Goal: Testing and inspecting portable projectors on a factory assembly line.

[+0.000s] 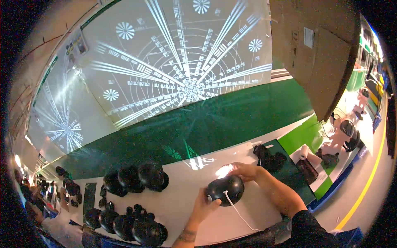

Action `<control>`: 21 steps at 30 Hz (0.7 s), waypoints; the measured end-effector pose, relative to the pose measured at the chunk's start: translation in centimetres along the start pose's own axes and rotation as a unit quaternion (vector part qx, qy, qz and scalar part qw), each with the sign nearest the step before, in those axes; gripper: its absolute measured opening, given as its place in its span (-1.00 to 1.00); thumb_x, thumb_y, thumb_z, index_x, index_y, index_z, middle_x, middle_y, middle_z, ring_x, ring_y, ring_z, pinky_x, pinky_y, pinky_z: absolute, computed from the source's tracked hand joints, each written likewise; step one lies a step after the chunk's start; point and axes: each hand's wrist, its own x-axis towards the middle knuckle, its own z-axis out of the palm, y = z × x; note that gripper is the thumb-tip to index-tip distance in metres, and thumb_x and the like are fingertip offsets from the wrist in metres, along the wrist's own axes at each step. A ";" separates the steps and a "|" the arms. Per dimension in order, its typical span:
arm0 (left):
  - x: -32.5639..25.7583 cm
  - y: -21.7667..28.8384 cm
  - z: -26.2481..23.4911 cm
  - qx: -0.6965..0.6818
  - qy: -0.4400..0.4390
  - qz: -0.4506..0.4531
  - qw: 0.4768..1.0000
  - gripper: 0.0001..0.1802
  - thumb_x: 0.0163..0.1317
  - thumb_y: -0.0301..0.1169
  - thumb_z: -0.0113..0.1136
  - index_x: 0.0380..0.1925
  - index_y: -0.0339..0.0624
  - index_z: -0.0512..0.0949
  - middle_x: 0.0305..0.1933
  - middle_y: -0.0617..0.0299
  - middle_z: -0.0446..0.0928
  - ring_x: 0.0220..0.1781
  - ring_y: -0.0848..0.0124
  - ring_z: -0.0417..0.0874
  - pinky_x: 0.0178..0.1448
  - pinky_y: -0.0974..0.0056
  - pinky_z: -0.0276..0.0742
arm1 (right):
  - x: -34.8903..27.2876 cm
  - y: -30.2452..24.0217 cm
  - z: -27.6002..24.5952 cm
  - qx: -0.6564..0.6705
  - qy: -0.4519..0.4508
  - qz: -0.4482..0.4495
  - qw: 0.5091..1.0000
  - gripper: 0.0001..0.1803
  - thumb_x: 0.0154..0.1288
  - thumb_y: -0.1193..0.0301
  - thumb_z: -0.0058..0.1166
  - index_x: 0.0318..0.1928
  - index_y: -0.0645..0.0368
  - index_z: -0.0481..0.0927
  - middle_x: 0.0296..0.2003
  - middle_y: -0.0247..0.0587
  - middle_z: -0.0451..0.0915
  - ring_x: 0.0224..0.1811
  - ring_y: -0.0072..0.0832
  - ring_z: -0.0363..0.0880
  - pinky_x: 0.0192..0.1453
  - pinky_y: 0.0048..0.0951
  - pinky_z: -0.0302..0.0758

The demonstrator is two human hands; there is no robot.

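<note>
Between my two hands is a glossy black rounded projector [232,191], low over the white worktop. Bright light glares at its far side, and a white cable [240,213] runs from its near face down to the table's front edge. My left hand [201,206] is closed round its left side, with the thumb on the near face. My right hand [245,171] curls over the far right side, beside the glare; some of its fingers are hidden. A white test pattern [190,89] of rays, rings and pinwheels shines on the pale board ahead.
Similar black rounded units stand left in a back row [130,180] and a front row [128,229]. Black items [269,158] lie right of my hands, near a green mat [304,134]. A large cardboard sheet [316,53] hangs upper right. Other people sit along the bench at both sides.
</note>
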 end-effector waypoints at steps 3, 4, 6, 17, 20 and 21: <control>-0.3 0.3 -0.1 -0.013 -0.001 -0.004 1.000 -0.30 0.03 -0.23 0.47 0.07 -0.28 0.29 0.03 0.18 0.42 0.08 0.42 0.41 0.20 0.28 0.36 | -0.4 0.1 0.0 -0.030 -0.002 0.012 0.999 -0.57 0.29 0.32 0.11 0.10 0.26 0.44 -0.01 -0.26 0.58 -0.08 -0.57 0.57 -0.05 -0.54 0.56; -0.4 0.4 -0.1 -0.015 -0.003 -0.005 1.000 -0.31 0.04 -0.23 0.46 0.06 -0.28 0.30 0.01 0.19 0.41 0.07 0.44 0.41 0.17 0.30 0.39 | -0.6 0.2 -0.1 0.004 0.008 0.024 1.000 -0.57 0.29 0.33 0.11 0.11 0.26 0.44 -0.02 -0.25 0.58 -0.08 -0.57 0.58 -0.03 -0.53 0.56; -0.5 0.0 -0.2 -0.013 0.001 0.007 1.000 -0.32 0.05 -0.24 0.46 0.06 -0.27 0.30 0.00 0.20 0.41 0.06 0.45 0.41 0.15 0.32 0.40 | -0.6 -0.3 0.8 0.038 0.013 0.039 0.998 -0.57 0.30 0.33 0.11 0.12 0.26 0.43 -0.02 -0.25 0.58 -0.08 -0.57 0.59 -0.02 -0.51 0.57; -0.6 1.1 -0.1 -0.013 -0.005 0.009 1.000 -0.32 0.09 -0.25 0.43 0.09 -0.30 0.27 0.03 0.19 0.39 0.07 0.45 0.41 0.14 0.31 0.43 | -0.4 -0.6 0.9 0.063 -0.075 -0.010 0.995 -0.49 0.29 0.31 0.13 0.20 0.23 0.40 0.10 -0.15 0.54 0.14 -0.40 0.52 0.25 -0.33 0.45; -0.9 1.5 0.0 -0.031 -0.003 0.003 1.000 -0.31 0.10 -0.25 0.42 0.11 -0.30 0.26 0.04 0.18 0.39 0.08 0.45 0.41 0.14 0.32 0.43 | 0.1 -0.2 0.8 0.009 -0.040 -0.002 0.999 -0.47 0.30 0.31 0.12 0.22 0.23 0.36 0.11 -0.10 0.52 0.14 -0.36 0.53 0.25 -0.29 0.46; -0.7 1.2 -0.1 -0.035 -0.006 0.006 0.999 -0.31 0.10 -0.26 0.42 0.11 -0.30 0.26 0.04 0.18 0.39 0.08 0.45 0.41 0.13 0.33 0.44 | 0.4 0.4 0.2 0.007 -0.040 -0.004 0.999 -0.47 0.30 0.31 0.12 0.22 0.23 0.36 0.11 -0.10 0.52 0.14 -0.36 0.53 0.25 -0.29 0.46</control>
